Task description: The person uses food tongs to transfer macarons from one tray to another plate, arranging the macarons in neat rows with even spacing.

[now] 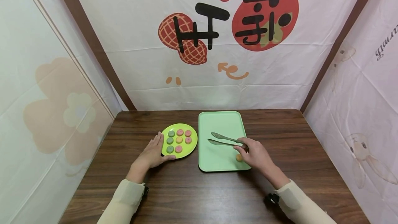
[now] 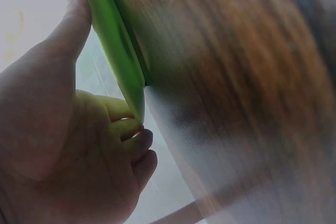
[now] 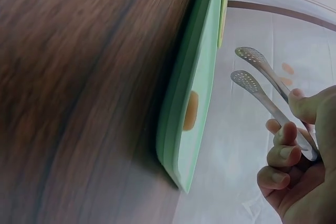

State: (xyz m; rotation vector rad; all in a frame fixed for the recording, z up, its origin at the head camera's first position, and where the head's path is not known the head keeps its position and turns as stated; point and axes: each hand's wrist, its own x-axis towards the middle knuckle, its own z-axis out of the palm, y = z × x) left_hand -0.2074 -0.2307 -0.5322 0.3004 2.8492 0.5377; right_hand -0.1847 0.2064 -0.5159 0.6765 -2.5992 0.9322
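A yellow-green plate [image 1: 193,146] holds several small green, pink and yellow macarons [image 1: 179,140]. My left hand [image 1: 152,153] rests against the plate's left side, fingers extended along the rim and thumb at its near edge. Over the right part of the light green tray [image 1: 214,163], my right hand [image 1: 256,153] grips metal tongs [image 1: 224,143] by their handle end. The perforated tips of the tongs are spread apart, point left and have nothing between them. A yellow-orange macaron [image 3: 191,110] lies on the tray near its lower right corner, partly covered by the right hand in the head view.
Both the plate and the tray stand on a dark brown wooden table [image 1: 186,196], the tray just right of the plate. A printed white cloth [image 1: 140,65] hangs behind the table, with more cloth at both sides.
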